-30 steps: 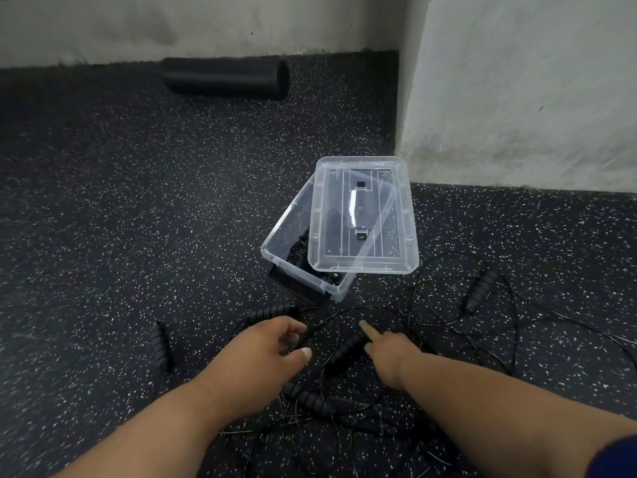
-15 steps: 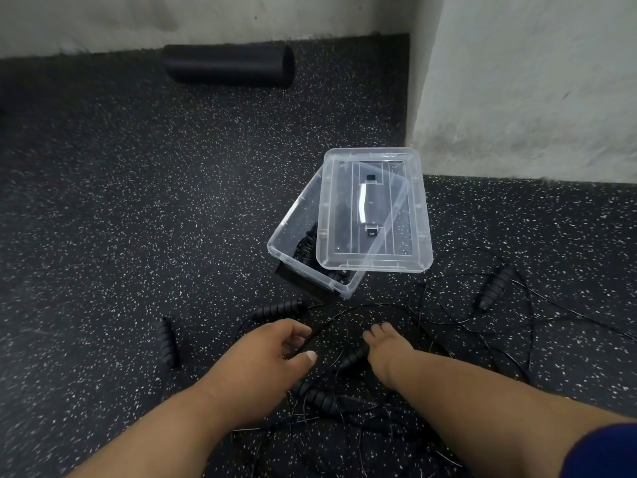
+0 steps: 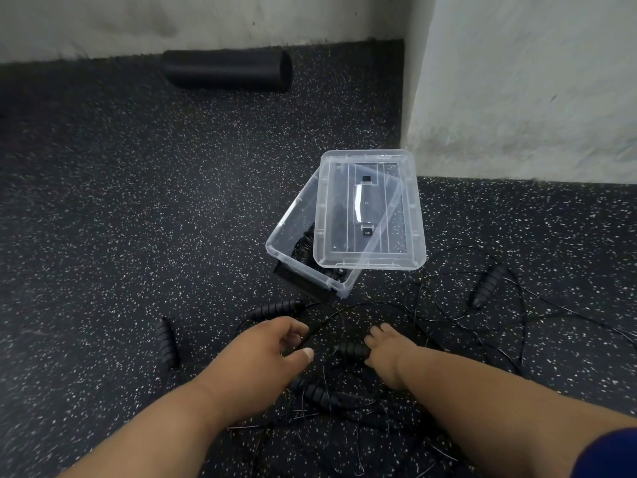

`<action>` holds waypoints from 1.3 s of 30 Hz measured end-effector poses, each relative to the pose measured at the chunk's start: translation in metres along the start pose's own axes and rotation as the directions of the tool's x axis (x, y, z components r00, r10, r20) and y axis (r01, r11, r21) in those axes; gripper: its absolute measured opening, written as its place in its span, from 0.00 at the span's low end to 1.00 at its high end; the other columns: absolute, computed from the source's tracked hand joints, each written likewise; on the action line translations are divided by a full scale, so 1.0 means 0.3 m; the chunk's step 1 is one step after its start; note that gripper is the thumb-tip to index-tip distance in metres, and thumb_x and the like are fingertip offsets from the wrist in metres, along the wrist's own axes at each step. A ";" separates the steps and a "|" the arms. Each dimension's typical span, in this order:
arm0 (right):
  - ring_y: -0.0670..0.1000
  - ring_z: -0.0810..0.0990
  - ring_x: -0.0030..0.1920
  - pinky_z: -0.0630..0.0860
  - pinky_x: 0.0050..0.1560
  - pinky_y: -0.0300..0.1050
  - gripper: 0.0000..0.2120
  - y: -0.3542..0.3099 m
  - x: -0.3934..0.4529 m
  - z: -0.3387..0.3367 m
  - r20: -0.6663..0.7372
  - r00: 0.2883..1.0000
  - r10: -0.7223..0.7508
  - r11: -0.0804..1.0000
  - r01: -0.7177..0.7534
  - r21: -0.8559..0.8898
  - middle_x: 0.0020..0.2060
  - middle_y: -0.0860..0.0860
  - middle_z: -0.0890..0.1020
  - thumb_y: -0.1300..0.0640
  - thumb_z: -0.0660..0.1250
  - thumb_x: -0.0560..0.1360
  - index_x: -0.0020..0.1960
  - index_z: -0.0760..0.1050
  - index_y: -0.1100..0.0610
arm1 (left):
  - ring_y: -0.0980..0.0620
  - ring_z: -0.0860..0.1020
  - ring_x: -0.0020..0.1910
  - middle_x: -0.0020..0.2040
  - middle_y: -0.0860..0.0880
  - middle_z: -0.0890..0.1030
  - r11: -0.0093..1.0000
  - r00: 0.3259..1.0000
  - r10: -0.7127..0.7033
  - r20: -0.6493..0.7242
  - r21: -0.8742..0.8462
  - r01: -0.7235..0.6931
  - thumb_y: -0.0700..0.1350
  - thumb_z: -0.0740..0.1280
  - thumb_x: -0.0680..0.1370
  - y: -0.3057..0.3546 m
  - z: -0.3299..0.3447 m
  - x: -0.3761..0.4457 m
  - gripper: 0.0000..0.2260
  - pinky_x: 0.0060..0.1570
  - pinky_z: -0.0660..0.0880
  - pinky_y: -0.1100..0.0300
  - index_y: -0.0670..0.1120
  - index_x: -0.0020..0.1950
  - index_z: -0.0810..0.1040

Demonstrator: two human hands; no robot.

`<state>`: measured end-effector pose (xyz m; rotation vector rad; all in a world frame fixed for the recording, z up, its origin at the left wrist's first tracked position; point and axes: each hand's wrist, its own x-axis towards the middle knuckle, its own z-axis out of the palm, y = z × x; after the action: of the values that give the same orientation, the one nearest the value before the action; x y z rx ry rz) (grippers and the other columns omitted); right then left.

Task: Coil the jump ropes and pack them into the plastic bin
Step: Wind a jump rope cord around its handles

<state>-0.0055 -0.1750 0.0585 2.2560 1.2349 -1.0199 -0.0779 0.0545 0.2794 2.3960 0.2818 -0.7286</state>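
a: how far along would you say this is?

b: early to middle. the plastic bin [image 3: 296, 250] already has something dark and coiled inside, likely one rope, and its lid [image 3: 368, 215] lies skewed across the top, covering the right part. most of the work is left: a tangle of jump ropes [image 3: 431, 305] spreads over the floor [image 3: 138, 201] from the bin's 6 o'clock round to its 3 o'clock.

a: loose handles?

b: several. one at the bin's 7 o'clock [image 3: 277, 308], one farther toward 8 o'clock [image 3: 166, 343], one at 4 o'clock [image 3: 487, 286], another near the wrists [image 3: 315, 391].

a: and the hands?

b: both reach forward and down. the right hand [image 3: 384, 353] has its fingers curled over a ribbed handle [image 3: 350, 350] and appears to grip it. the left hand [image 3: 265, 353] has fingers loosely bent, thumb out, right by a cord (whether it pinches that cord i cannot tell).

a: anything else?

b: a black foam roller [image 3: 227, 69] by the wall at the bin's 11 o'clock.
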 end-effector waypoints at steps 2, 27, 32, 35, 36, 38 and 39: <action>0.58 0.70 0.62 0.64 0.66 0.56 0.15 0.014 -0.070 -0.057 -0.140 0.990 -0.008 0.998 0.016 0.054 0.61 0.55 0.74 0.47 0.62 0.81 0.64 0.81 0.49 | 0.64 0.79 0.56 0.58 0.63 0.80 1.000 1.000 -0.002 0.000 0.016 0.002 0.58 0.70 0.81 0.004 -0.006 -0.005 0.17 0.61 0.77 0.63 0.61 0.69 0.76; 0.49 0.76 0.57 0.76 0.58 0.45 0.15 -0.252 -1.273 -0.616 -0.924 -0.068 0.376 0.878 0.346 0.332 0.63 0.49 0.71 0.67 0.67 0.79 0.59 0.79 0.49 | 0.54 0.78 0.47 0.59 0.56 0.73 0.920 0.874 0.099 -0.476 -0.292 -0.263 0.53 0.73 0.80 0.249 0.000 -0.413 0.32 0.47 0.78 0.56 0.55 0.76 0.58; 0.39 0.73 0.59 0.74 0.58 0.37 0.11 -0.284 -1.447 -0.582 -0.875 -0.077 0.479 0.833 0.356 0.425 0.60 0.43 0.70 0.59 0.63 0.82 0.59 0.78 0.45 | 0.54 0.80 0.51 0.57 0.53 0.80 0.930 0.911 0.172 -0.375 -0.243 -0.276 0.54 0.67 0.84 0.268 0.005 -0.459 0.11 0.55 0.77 0.53 0.54 0.63 0.69; 0.39 0.74 0.58 0.73 0.57 0.34 0.13 -0.278 -1.455 -0.543 -0.848 -0.010 0.530 0.800 0.335 0.497 0.59 0.40 0.70 0.59 0.63 0.83 0.60 0.78 0.42 | 0.58 0.81 0.51 0.51 0.57 0.84 0.951 0.936 0.287 -0.203 -0.055 -0.304 0.51 0.61 0.87 0.258 0.044 -0.484 0.09 0.53 0.75 0.63 0.55 0.53 0.81; 0.39 0.74 0.58 0.72 0.57 0.33 0.14 -0.274 -1.448 -0.530 -0.838 0.004 0.545 0.790 0.332 0.516 0.58 0.39 0.71 0.59 0.63 0.83 0.60 0.79 0.41 | 0.63 0.80 0.49 0.49 0.58 0.84 0.947 0.936 0.308 -0.169 -0.036 -0.318 0.51 0.61 0.87 0.264 0.055 -0.498 0.11 0.50 0.73 0.69 0.55 0.51 0.82; 0.37 0.74 0.58 0.70 0.56 0.29 0.15 -0.272 -1.433 -0.513 -0.818 0.035 0.574 0.765 0.334 0.551 0.58 0.36 0.71 0.60 0.63 0.84 0.60 0.79 0.41 | 0.63 0.78 0.43 0.46 0.57 0.83 0.939 0.934 0.313 -0.171 -0.089 -0.331 0.50 0.63 0.86 0.277 0.078 -0.504 0.09 0.45 0.71 0.70 0.55 0.51 0.82; 0.37 0.73 0.58 0.69 0.55 0.28 0.15 -0.272 -1.428 -0.510 -0.812 0.045 0.581 0.755 0.344 0.559 0.58 0.35 0.70 0.60 0.63 0.84 0.61 0.80 0.42 | 0.59 0.77 0.42 0.46 0.55 0.82 0.931 0.938 0.290 -0.192 -0.170 -0.323 0.51 0.66 0.85 0.283 0.091 -0.501 0.05 0.45 0.72 0.65 0.54 0.53 0.80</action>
<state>-0.1613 -0.2793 0.4809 3.8071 0.9305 0.8205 -0.1831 -0.0330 0.3882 2.2388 0.0378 -0.3422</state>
